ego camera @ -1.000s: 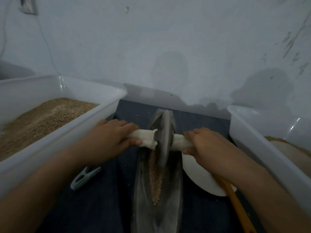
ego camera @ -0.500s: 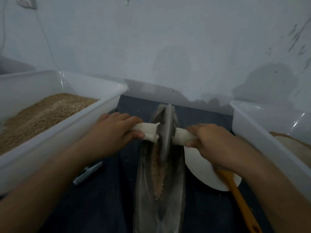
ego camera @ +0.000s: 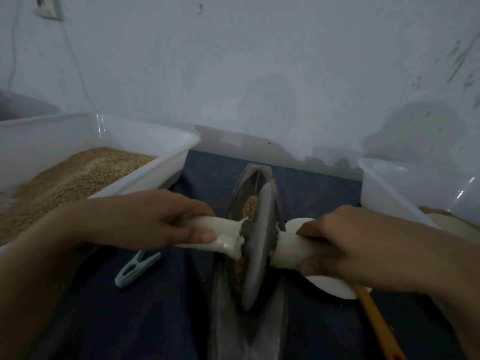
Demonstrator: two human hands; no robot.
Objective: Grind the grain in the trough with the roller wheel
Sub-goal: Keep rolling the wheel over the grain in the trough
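1. The wheel [ego camera: 255, 245] now sits nearer the person along the trough [ego camera: 228, 320] than half a second ago, and a clump of grain [ego camera: 250, 207] now shows beyond it where before the grain lay in front
2. The wall [ego camera: 259, 74] fills the background, pale and marked with dark scuffs at the right
3. A dark cloth [ego camera: 155, 320] covers the surface under everything
4. A large white tub [ego camera: 166, 162] stands at the left, holding a bed of brown grain
5. A second white tub [ego camera: 384, 188] stands at the right, with tan contents only partly in view
6. The long grey trough runs away from the person between the two tubs, and the wheel stands upright in its groove
7. The left hand [ego camera: 153, 219] grips the cloth-wrapped handle [ego camera: 220, 232] on the wheel's left, fingers curled over it and thumb underneath
8. The right hand [ego camera: 345, 245] grips the wrapped handle on the wheel's right, fingers curled round it
9. A white plate [ego camera: 335, 288] lies right of the trough, under the right hand
10. An orange stick [ego camera: 376, 323] lies across the plate's near edge
11. A pale clothes peg [ego camera: 137, 267] lies on the cloth, left of the trough
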